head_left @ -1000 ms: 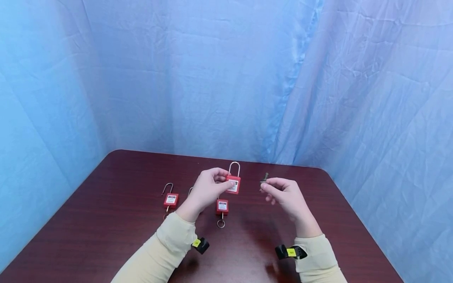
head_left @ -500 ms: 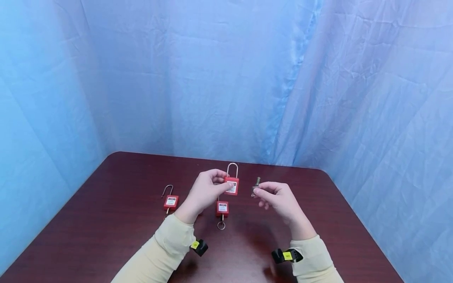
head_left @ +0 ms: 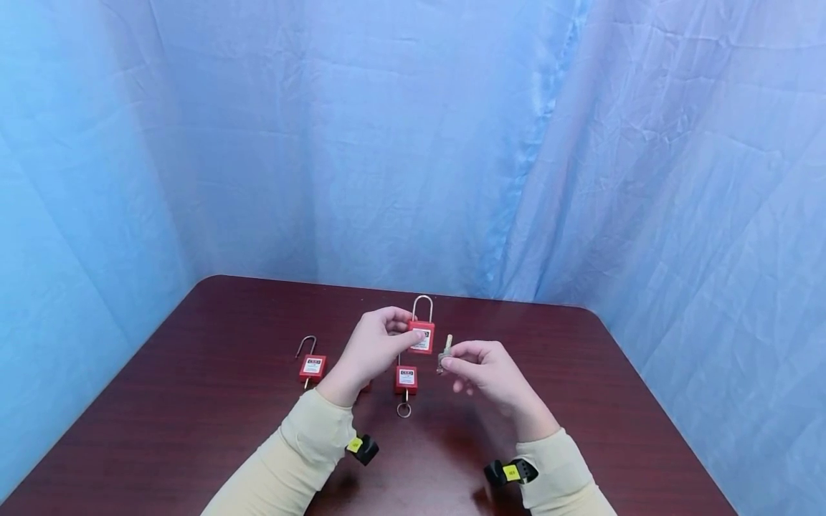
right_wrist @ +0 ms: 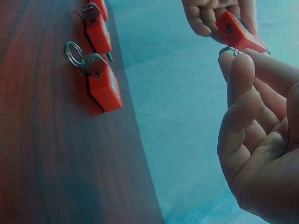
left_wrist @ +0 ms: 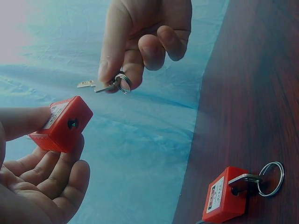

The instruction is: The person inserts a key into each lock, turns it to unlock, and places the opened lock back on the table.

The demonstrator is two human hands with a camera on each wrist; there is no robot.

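**Head view: a red lock in one hand, a key in the other**

Head view shows two hands held up over a dark red tabletop (head_left: 193, 401). The left hand (head_left: 371, 351) holds a red lock (head_left: 421, 337) in the air. Its thumb and fingers curl around the red body. The silver loop of the lock points up. The left wrist view shows the bottom of this lock (left_wrist: 63, 123) with its small dark keyhole facing the key.

The right hand (head_left: 480, 373) pinches a small silver key (head_left: 444, 352) between the thumb and first finger. The other fingers are loosely bent. The key is just beside the held lock, a little to its right, but not touching it. In the left wrist view the key (left_wrist: 93, 85) points toward the lock, with a little ring by the fingers.

More red locks lie flat on the tabletop. One lock with a key ring (head_left: 406, 380) sits just below the held lock, between the two hands. Its key is pushed in and the round ring hangs out of the bottom. Another lock (head_left: 312, 365) lies to the left, well apart from the hands, with its loop swung open. One more lock is mostly hidden behind the left hand.

Blue cloth (head_left: 413, 143) hangs all around behind the tabletop. Both arms wear pale yellow sleeves (head_left: 303, 444).
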